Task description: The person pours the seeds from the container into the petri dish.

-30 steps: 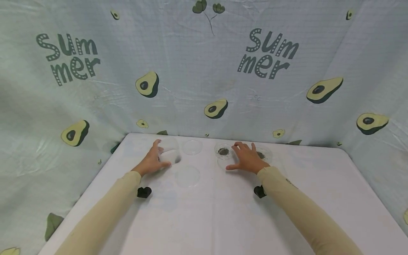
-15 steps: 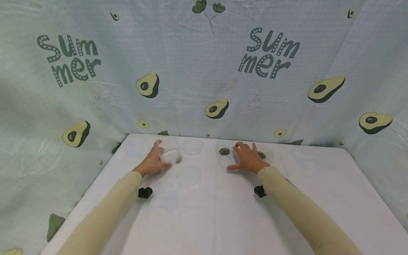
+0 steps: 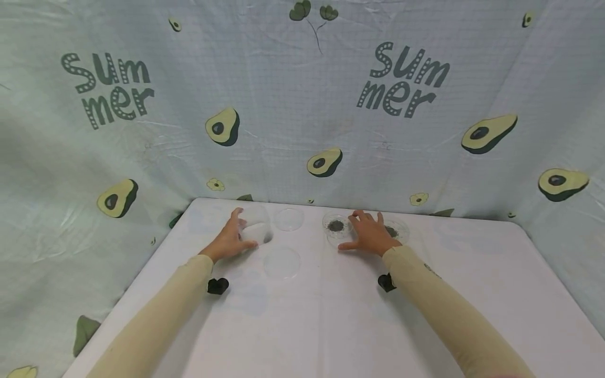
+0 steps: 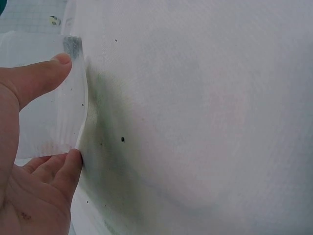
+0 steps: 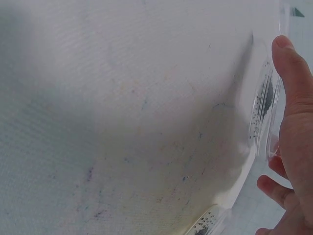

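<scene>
My left hand (image 3: 230,240) holds a clear plastic container (image 3: 256,226) at the back left of the white table. In the left wrist view the thumb lies along the wall of this container (image 4: 49,110) and the other fingers support its lower edge. My right hand (image 3: 371,235) has thumb and fingers spread around the rim of a clear petri dish (image 3: 336,226) with dark grains in it. Seen edge-on in the right wrist view, the dish (image 5: 265,105) shows stacked clear rims, the thumb at one end and fingertips at the other.
Just right of the right hand sits a second dish with dark grains (image 3: 393,231). Two round clear pieces, one farther back (image 3: 288,219) and one nearer (image 3: 282,262), lie between the hands. A printed cloth (image 3: 279,105) hangs behind the table's far edge.
The head view has shifted slightly, so everything sits a little farther right in it. Both hands keep nearly the same pose at their objects.
</scene>
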{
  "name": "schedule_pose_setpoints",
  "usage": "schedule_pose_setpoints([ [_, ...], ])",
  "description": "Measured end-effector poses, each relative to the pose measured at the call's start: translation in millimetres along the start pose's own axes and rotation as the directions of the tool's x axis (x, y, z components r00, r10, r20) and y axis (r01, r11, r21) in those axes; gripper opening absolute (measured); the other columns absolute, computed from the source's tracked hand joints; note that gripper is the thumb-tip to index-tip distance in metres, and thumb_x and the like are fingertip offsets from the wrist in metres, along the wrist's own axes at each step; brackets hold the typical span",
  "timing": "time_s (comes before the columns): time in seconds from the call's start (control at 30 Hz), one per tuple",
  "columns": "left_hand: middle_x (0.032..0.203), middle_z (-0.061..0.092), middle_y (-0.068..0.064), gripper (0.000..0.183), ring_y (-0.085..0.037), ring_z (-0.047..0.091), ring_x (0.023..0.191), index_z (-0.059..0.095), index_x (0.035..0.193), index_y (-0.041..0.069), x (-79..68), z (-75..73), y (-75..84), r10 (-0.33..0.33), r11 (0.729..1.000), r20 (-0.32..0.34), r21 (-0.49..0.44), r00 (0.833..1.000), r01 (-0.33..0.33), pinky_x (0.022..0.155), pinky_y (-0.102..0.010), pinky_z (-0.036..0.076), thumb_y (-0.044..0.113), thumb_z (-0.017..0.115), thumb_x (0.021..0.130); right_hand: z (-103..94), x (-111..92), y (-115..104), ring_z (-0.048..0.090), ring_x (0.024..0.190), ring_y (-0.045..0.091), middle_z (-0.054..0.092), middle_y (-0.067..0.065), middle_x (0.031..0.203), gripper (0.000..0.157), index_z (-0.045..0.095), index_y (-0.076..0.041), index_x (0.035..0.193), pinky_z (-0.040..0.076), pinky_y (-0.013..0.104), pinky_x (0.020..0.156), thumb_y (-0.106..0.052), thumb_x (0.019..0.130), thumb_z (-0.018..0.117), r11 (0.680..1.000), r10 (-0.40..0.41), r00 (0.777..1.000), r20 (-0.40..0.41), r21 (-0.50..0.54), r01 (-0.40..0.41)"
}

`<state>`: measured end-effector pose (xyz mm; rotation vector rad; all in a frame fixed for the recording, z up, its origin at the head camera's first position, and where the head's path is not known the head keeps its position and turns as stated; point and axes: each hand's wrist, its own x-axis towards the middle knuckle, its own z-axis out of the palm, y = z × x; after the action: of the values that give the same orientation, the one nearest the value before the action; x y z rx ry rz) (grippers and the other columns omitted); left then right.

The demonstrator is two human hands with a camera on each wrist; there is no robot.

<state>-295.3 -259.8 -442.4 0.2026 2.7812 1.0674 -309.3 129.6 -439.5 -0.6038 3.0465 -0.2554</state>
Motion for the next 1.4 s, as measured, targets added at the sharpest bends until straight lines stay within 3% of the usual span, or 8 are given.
schedule_pose_setpoints([
  [0.97, 0.151, 0.031, -0.028, 0.106, -0.042, 0.046, 0.128, -0.004, 0.153, 0.01, 0.6, 0.1, -6.9, 0.019, 1.0, -0.006, 0.009, 1.0, -0.019, 0.105, -0.056, 0.039, 0.026, 0.076, 0.084, -1.3, 7.7, -7.6, 0.039, 0.136, 0.042, 0.039, 0.022, 0.147, 0.096, 0.043, 0.0, 0.143, 0.014, 0.075, 0.108, -0.064, 0.076, 0.07, 0.999, 0.042, 0.999, 0.019, -0.017, -0.041],
  [1.4, 0.152, 0.029, -0.028, 0.106, -0.043, 0.04, 0.134, -0.004, 0.152, 0.01, -0.5, 0.9, -3.1, 0.008, 1.0, -0.007, 0.004, 1.0, -0.008, 0.108, -0.057, 0.036, 0.025, 0.076, 0.085, 0.3, 14.2, -3.6, 0.037, 0.137, 0.042, 0.038, 0.023, 0.147, 0.097, 0.038, 0.0, 0.146, 0.01, 0.077, 0.107, -0.063, 0.077, 0.069, 0.998, 0.06, 0.998, 0.037, -0.003, -0.06],
])
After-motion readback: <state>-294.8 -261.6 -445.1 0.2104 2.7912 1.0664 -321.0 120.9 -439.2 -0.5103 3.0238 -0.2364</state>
